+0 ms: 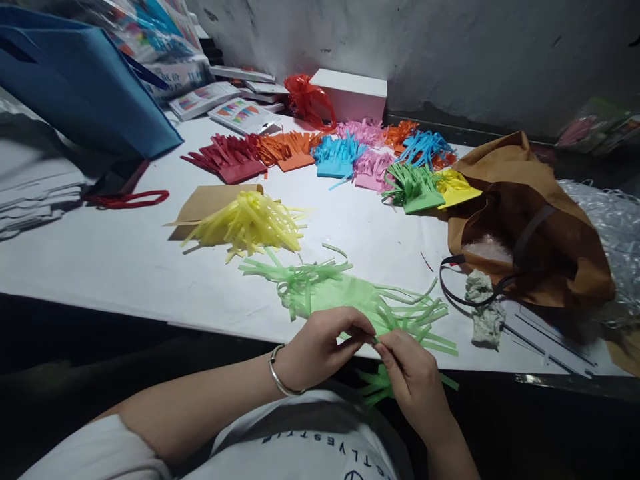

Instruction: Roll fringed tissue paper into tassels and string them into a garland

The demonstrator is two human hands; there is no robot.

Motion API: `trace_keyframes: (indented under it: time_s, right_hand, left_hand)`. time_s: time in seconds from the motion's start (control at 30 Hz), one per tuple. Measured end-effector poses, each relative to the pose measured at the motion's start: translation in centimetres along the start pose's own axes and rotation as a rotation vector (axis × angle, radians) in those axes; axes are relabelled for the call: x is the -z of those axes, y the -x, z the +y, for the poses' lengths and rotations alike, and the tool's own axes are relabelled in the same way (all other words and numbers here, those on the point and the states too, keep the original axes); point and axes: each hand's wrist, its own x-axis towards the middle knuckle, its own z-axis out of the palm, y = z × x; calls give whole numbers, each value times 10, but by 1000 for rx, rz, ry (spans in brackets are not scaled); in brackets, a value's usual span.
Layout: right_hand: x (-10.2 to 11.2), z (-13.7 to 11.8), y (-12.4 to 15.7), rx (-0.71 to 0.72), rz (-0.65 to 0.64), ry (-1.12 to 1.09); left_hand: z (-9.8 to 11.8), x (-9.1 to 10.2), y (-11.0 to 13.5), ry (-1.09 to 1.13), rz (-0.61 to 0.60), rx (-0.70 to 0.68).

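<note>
At the table's front edge, my left hand (325, 348) and my right hand (414, 377) meet fingertip to fingertip. Both are closed in a pinch on a small bit of light green tissue paper, mostly covered by the fingers. Just beyond them, a green fringed tissue paper sheet (345, 293) lies on the table, its cut strips spreading left and right. More green strips (377, 387) hang below the table edge behind my right hand. A pile of yellow tissue strips (250, 223) rests on a brown paper piece (215, 200) further left.
Fringed paper bundles in several colours, such as a dark red bundle (230, 159), line the back beside a white box (350, 97). A blue bag (80, 80) stands at left. On the right are a brown bag (530, 220) and a crumpled grey lump (485, 310).
</note>
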Motion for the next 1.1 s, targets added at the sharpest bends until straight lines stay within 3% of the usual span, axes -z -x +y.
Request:
trace_keyframes:
  time_s: [0.27, 0.53, 0.73, 0.87, 0.97, 1.1]
  right_hand:
    - [-3, 1, 0, 33, 38, 43]
    - [2, -3, -3, 46, -3, 24]
    - [5, -11, -6, 51, -39, -8]
    - [1, -12, -9, 60, 21, -8]
    - [1, -11, -8, 71, 114, 35]
    - [3, -11, -4, 69, 141, 55]
  left_hand:
    - [-2, -5, 5, -194, 57, -187]
    - [-7, 1, 0, -222, -104, -191]
    - [-4, 3, -3, -248, -152, -295]
    - [-4, 5, -4, -257, -176, -261]
    - [-3, 10, -5, -286, -131, -234]
    - [-1, 11, -8, -229, -103, -209]
